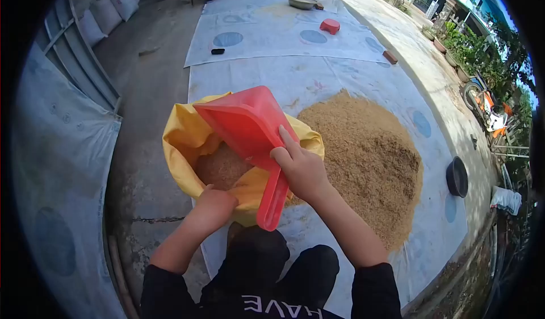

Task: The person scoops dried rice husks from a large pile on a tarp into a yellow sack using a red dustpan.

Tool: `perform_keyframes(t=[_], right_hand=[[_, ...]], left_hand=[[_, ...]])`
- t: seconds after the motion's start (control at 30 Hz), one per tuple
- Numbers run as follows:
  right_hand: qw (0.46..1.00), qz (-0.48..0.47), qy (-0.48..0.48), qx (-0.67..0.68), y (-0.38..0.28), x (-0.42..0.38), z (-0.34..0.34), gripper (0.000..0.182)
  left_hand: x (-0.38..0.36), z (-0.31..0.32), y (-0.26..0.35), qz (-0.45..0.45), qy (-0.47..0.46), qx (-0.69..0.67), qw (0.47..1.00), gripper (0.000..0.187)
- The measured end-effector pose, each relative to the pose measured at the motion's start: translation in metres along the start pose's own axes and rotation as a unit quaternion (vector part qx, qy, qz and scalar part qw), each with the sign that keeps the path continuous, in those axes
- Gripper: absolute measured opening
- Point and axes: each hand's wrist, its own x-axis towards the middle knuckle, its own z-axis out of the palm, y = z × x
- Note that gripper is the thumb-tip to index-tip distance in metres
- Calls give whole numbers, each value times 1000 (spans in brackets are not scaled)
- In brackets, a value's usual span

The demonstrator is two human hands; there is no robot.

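Observation:
My right hand (pixel 301 168) grips a red plastic dustpan (pixel 252 114) where its handle meets the pan, index finger stretched along the side. The pan is tilted over the mouth of a yellow sack (pixel 181 163), and its handle points toward me. Inside the sack lies brown, grainy material (pixel 221 168). At the near rim of the sack, my left hand (pixel 217 205) is closed on the folded edge; its fingertips are partly hidden. Right of the sack, a large heap of similar loose brown material (pixel 366 160) spreads over a pale sheet (pixel 244 80).
A black basin (pixel 457 177) stands at the sheet's right edge. Farther off are a red stool (pixel 330 26), a metal bowl (pixel 301 2), a brick (pixel 390 57) and a small black object (pixel 218 51). A metal gate (pixel 79 52) stands at left.

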Motion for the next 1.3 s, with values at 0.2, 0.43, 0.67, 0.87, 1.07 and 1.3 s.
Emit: perform_keyframes(t=[0.2,0.43,0.67,0.87,1.07,1.3], right_hand=[[996,63,47,41,24,-29,-14,19],[826,381,283,305,73,-162,-36,28],[695,587,383,163,72,-370,-22,33],[584,746,320,27,-28,-505,11,33],[461,814,353,36,-102,-559,62,34],[483,781,395,35,-35,-568,144,40]], left_hand=[[6,-6,10,11,3,-6,1000,20],[26,-8,28,-6,41,-31,999,29],[56,-4,60,44,13,-19,999,52],[87,7,78,62,-27,-12,998,44],[108,19,81,81,-29,-49,995,36],[111,42,81,94,-10,-96,991,21]])
